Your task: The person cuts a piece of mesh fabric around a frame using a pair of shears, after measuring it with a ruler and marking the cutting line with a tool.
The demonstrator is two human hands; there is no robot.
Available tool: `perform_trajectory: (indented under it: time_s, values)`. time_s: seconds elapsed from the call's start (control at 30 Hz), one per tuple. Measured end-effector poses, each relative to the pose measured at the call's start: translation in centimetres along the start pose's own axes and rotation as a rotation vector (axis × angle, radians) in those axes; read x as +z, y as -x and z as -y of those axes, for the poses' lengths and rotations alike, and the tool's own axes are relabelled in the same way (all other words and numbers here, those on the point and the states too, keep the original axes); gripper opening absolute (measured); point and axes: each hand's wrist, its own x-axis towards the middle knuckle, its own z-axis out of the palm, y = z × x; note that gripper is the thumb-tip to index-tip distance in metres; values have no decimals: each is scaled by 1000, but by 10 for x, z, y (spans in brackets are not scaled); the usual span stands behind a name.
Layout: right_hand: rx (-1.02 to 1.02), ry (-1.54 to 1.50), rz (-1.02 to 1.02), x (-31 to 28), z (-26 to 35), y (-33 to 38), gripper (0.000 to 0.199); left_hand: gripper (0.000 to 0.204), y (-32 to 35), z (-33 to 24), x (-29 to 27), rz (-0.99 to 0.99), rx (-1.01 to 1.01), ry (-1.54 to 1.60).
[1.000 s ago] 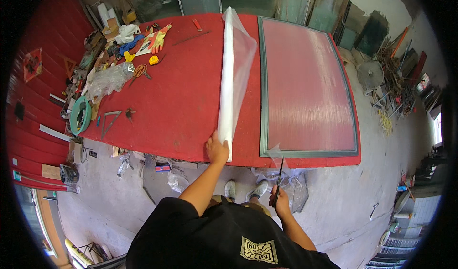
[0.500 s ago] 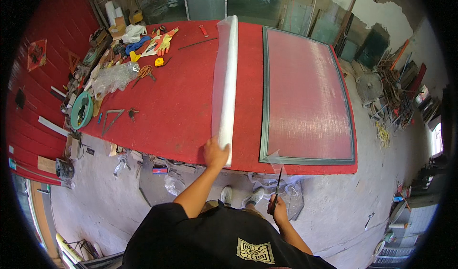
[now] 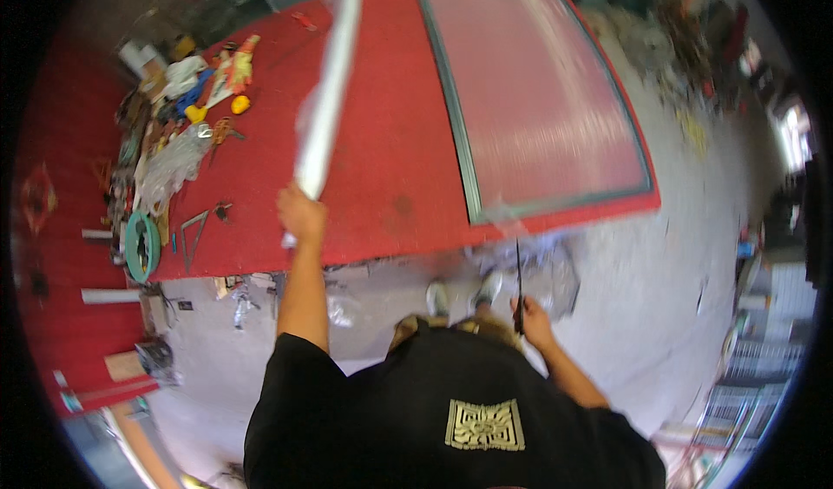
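My left hand [image 3: 302,215] is closed round the near end of a long white roll of clear plastic film [image 3: 334,90], which lies tilted across the red-covered table [image 3: 390,142]. A loose edge of film hangs along the roll's left side. Low at the right, off the table's near edge, my right hand [image 3: 534,322] grips dark long-bladed scissors [image 3: 519,285], blades pointing away from me. Just beyond their tip a scrap of clear film [image 3: 505,218] sticks out at the near corner of a green-framed panel [image 3: 538,98]. A sheet of clear film appears to cover this panel.
Gloves [image 3: 243,64], a yellow tape measure [image 3: 240,104], crumpled clear plastic [image 3: 173,172], a triangular square [image 3: 193,233] and a green basin [image 3: 142,246] crowd the table's left side. Plastic scraps [image 3: 343,311] lie on the concrete floor. A red wall [image 3: 61,255] stands at the left.
My left hand has shifted the roll leftward across the table, away from the framed panel, and it now slants. My right hand still holds the scissors. The whole view has turned and blurred.
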Motion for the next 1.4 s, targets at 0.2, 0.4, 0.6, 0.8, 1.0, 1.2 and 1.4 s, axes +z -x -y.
perform_trajectory:
  time_s: [0.2,0.4,0.6,0.8,1.0,1.2,1.4]
  values:
    - [12,334,47,-15,19,59,66,96,34,34,-6,210,164,68]
    - [63,397,44,-40,-4,100,63,80,146,-109,-5,733,326,766]
    - [100,321,-22,-82,-52,121,62,79,193,-253,10,503,636,754]
    - [162,156,-163,-139,-142,160,57,53,210,-301,58,331,545,503]
    - [466,8,-390,-185,-262,243,54,23,284,-330,-14,524,646,734]
    - [496,-510,-524,-211,-322,232,53,16,430,-362,-131,1279,988,699]
    - [260,-460,-694,-277,-260,110,48,18,462,-395,-188,1427,1069,704]
